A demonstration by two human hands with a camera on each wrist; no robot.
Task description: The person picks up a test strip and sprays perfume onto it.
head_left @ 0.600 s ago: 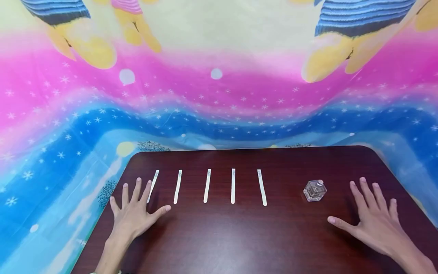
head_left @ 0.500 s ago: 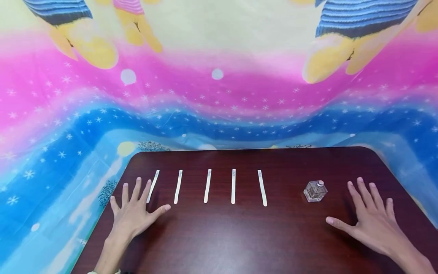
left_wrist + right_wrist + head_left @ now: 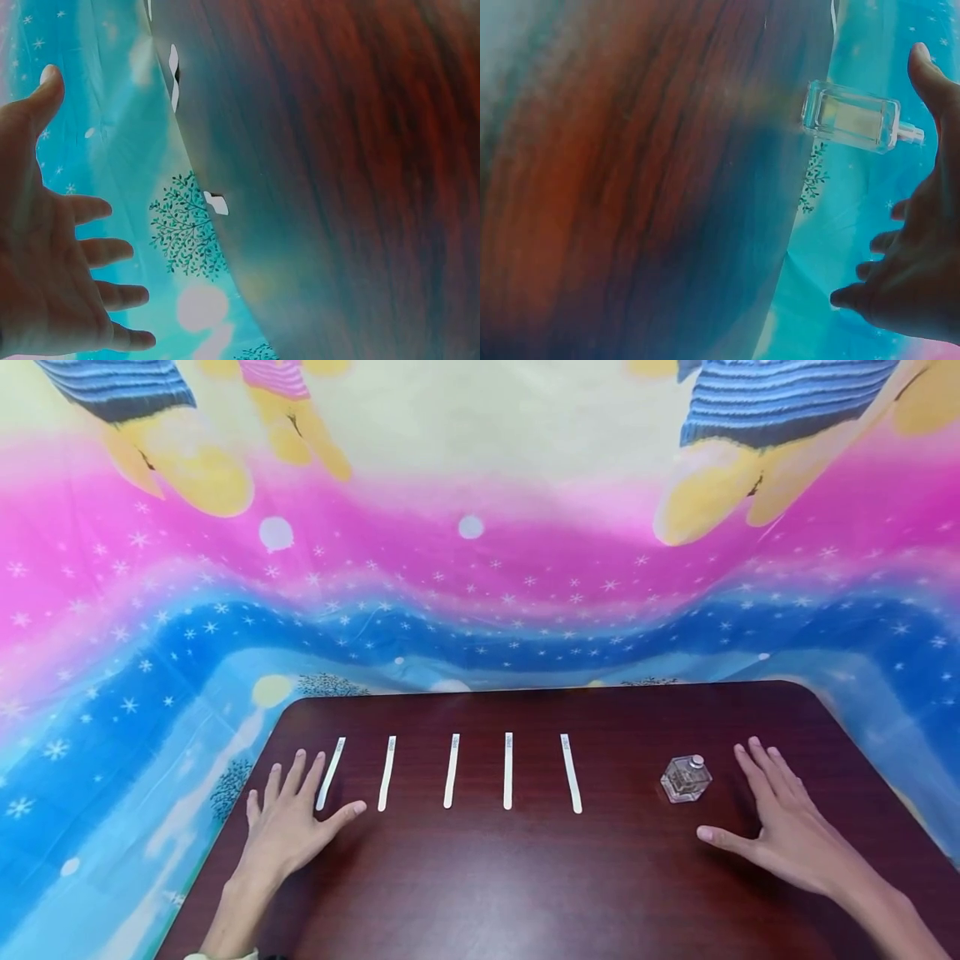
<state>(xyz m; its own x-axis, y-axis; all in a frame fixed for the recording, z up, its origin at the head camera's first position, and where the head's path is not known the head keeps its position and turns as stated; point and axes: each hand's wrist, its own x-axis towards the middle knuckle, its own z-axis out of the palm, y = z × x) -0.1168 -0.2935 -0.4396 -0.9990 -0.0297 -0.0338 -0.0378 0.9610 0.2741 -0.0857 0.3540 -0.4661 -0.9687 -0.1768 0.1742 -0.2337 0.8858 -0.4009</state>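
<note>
A clear glass perfume bottle (image 3: 686, 779) stands upright toward the right of the dark wooden table. My right hand (image 3: 783, 827) hovers just right of it, thumb extended and fingers nearly straight, holding nothing. In the right wrist view the bottle (image 3: 851, 118) shows a pale label and a small nozzle on top, apart from the hand. Several thin white paper strips (image 3: 508, 771) with small print at their far ends lie in a spaced row. Beside the leftmost strip (image 3: 330, 774), my left hand (image 3: 288, 827) is spread with straight fingers and holds nothing.
The brown table (image 3: 480, 877) has rounded far corners. Behind it and along its sides hangs a colourful printed cloth (image 3: 480, 568) with snowflakes and cartoon figures.
My right hand has moved left, closer to the perfume bottle, and its fingers have drawn together. The left hand has turned slightly. Bottle and strips stay in place.
</note>
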